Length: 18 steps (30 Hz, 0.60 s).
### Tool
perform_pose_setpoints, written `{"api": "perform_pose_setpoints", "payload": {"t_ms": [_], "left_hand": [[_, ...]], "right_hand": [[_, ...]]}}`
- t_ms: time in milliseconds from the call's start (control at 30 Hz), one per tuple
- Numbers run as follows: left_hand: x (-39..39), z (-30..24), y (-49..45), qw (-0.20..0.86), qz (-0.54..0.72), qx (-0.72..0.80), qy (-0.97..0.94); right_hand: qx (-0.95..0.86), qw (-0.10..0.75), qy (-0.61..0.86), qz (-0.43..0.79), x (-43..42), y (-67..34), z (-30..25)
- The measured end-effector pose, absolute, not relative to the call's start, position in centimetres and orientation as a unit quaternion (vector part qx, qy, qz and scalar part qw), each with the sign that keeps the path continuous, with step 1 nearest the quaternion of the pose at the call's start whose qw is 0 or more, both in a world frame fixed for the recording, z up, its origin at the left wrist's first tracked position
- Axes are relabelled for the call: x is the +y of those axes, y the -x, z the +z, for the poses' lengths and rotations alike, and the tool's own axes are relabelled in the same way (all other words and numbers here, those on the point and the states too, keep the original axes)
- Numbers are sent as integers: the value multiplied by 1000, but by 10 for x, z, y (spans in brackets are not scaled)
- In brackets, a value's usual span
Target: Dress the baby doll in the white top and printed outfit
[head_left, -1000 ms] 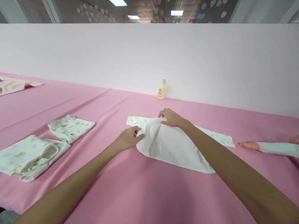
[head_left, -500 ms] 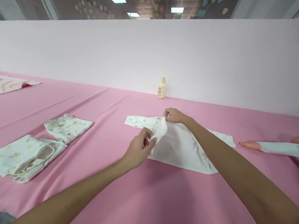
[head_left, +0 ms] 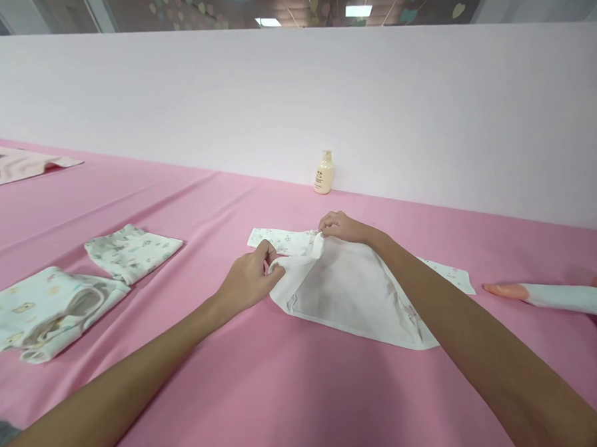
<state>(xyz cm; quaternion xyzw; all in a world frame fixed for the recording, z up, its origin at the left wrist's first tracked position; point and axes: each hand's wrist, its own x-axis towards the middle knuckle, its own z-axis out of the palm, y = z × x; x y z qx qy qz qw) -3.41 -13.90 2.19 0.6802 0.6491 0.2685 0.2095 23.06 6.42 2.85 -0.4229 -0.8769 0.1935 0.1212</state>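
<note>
A small white baby garment (head_left: 352, 297) lies on the pink table cover (head_left: 247, 386) in front of me, its printed sleeves stretching left and right behind it. My left hand (head_left: 249, 279) pinches the garment's near left corner, fingers closed on the cloth. My right hand (head_left: 341, 226) grips the far top edge, fingers curled over the fabric. The cloth between the two hands is slightly lifted and folded over.
Two folded printed garments lie to the left, one nearer (head_left: 47, 311) and one farther (head_left: 130, 249). A cream pump bottle (head_left: 322, 173) stands against the white partition. A doll's pink limb in a pale sleeve (head_left: 547, 296) reaches in at the right. More cloth (head_left: 15, 168) lies far left.
My left hand lifted off and pulled the corner towards me, then came back down to the garment's left corner. The right hand stayed on the top edge. The view shifted slightly.
</note>
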Motion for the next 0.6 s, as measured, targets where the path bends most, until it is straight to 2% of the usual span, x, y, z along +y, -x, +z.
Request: {"api": "perform_pose_setpoints", "payload": {"t_ms": [167, 333, 433, 533, 600], "left_hand": [[-135, 26, 62, 214, 110, 669, -704], [-124, 26, 96, 220, 15, 682, -697], [-123, 24, 94, 167, 34, 683, -710], [-126, 20, 76, 44, 131, 657, -741], [-129, 14, 60, 12, 185, 602, -776]], "right_hand": [[-857, 159, 381, 308, 64, -241, 21], [-852, 234, 410, 227, 71, -224, -10], [-847, 257, 438, 158, 68, -212, -21], [-836, 287, 454, 109, 53, -206, -25], [-837, 309, 446, 71, 40, -204, -26]]}}
